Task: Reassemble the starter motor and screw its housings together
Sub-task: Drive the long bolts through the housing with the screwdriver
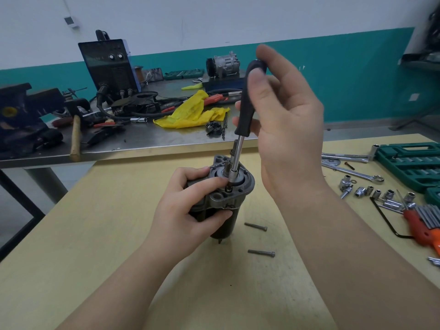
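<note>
The starter motor [234, 194] stands upright on the wooden table [119, 234], grey flanged housing on top and dark body below. My left hand [188, 210] wraps around its left side, thumb resting on the flange. My right hand [281, 120] holds the black handle of a socket driver [250, 101]. The driver's steel shaft slants down, and its socket sits on a screw in the housing's top face. Two loose long bolts [256, 226] [261, 252] lie on the table just right of the motor.
Sockets [376, 192], wrenches [352, 172], an orange hex-key set [426, 222] and a green socket case [412, 163] crowd the table's right side. Behind stands a steel bench [142, 141] with a hammer [76, 136], yellow rag [192, 110], welder [109, 65] and cables.
</note>
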